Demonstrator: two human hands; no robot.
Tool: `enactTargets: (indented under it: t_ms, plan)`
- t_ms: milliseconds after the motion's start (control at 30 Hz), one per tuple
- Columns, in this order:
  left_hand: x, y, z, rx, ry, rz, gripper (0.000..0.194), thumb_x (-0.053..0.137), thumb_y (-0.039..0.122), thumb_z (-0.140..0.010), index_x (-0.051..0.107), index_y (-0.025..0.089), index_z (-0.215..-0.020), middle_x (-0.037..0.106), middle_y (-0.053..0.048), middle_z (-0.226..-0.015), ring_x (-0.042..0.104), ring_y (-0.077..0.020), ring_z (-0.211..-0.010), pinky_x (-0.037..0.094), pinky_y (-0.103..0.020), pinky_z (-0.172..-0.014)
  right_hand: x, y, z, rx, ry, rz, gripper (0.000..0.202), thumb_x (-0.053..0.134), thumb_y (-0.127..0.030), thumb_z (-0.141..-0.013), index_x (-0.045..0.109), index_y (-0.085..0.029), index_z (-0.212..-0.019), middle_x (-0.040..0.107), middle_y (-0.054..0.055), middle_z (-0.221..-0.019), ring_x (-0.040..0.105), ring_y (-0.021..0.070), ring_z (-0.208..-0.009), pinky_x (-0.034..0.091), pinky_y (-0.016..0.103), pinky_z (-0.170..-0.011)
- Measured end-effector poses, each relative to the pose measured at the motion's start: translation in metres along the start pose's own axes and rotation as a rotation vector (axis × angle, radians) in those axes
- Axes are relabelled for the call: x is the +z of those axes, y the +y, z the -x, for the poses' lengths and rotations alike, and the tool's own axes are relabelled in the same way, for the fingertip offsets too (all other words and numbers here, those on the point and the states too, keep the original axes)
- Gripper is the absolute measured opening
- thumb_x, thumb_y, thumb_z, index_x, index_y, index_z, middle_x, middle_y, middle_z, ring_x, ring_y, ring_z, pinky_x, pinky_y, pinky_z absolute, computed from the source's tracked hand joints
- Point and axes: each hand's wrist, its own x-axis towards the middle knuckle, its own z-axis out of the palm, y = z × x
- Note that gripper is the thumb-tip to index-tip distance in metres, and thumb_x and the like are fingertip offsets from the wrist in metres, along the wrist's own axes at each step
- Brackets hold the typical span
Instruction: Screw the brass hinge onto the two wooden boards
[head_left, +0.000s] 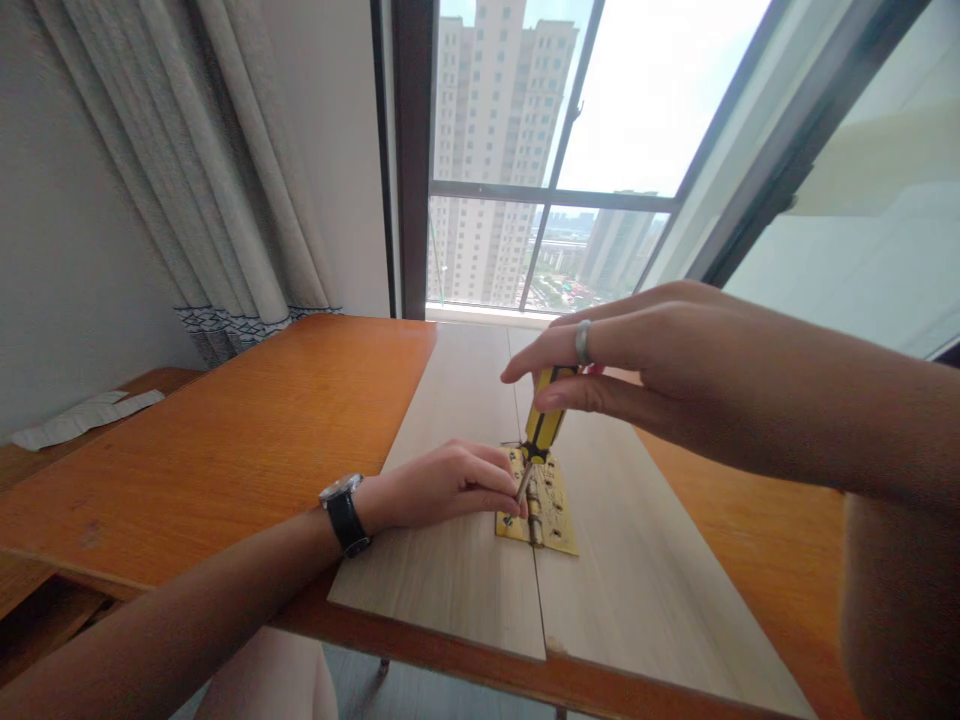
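Note:
My right hand (622,360), with a ring on one finger, grips the yellow-and-black handle of a screwdriver (546,418) from above. The tool leans, its metal shaft running down to the lower left corner of a brass hinge (556,510), where a screw head seems to be under the tip. My left hand (457,485), below a black-strapped watch, has its thumb and fingers pinched at the lower shaft. The hinge lies open flat across the seam between two pale wooden boards, the left board (442,590) and the right board (637,560). My left fingers cover part of its left leaf.
Beneath the boards is an orange-brown wooden table (300,410). A window (555,190) stands beyond its far edge, with a grey curtain (217,150) to the left. Pale strips (90,415) lie on a lower wooden surface at far left.

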Motion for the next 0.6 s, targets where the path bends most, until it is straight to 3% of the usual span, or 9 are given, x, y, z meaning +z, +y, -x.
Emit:
enactTargets:
  t_ms: [133,267,467,600]
  plan:
    - [0.000,0.001,-0.001,0.003,0.007,-0.005,0.032,0.052,0.036,-0.096,0.074,0.013,-0.090,0.068,-0.009,-0.090,0.063,-0.0153,-0.085,0.049,-0.025,-0.081,-0.003,-0.003,-0.001,-0.012,-0.032,-0.072,0.026,0.060,-0.023,-0.090,0.072,-0.029,-0.113,0.076,0.001,-0.098,0.069,0.0199,-0.087,0.049,0.032,-0.079]
    - [0.000,-0.002,-0.001,0.024,-0.003,-0.015,0.030,0.052,0.033,-0.097,0.074,0.014,-0.090,0.069,-0.009,-0.092,0.063,-0.0145,-0.086,0.048,-0.023,-0.082,-0.006,-0.001,0.001,-0.005,-0.038,-0.156,0.028,0.062,-0.023,-0.088,0.071,-0.029,-0.114,0.074,0.000,-0.105,0.069,0.0199,-0.092,0.051,0.031,-0.079]
    - [-0.001,-0.002,0.000,0.053,-0.027,-0.038,0.027,0.052,0.027,-0.097,0.075,0.013,-0.091,0.068,-0.009,-0.090,0.063,-0.0136,-0.083,0.048,-0.021,-0.080,-0.010,0.008,0.004,-0.025,-0.060,-0.024,0.012,0.065,-0.034,-0.088,0.073,-0.025,-0.087,0.073,-0.002,-0.075,0.064,0.0136,-0.061,0.043,0.028,-0.059]
    - [-0.001,0.000,0.000,0.061,-0.020,-0.045,0.022,0.056,0.026,-0.095,0.074,0.013,-0.097,0.068,-0.009,-0.091,0.064,-0.0142,-0.084,0.049,-0.022,-0.077,-0.007,0.004,0.002,0.013,-0.030,0.060,0.025,0.074,-0.047,-0.079,0.068,-0.023,-0.075,0.065,-0.004,-0.058,0.053,0.0117,-0.047,0.034,0.028,-0.053]
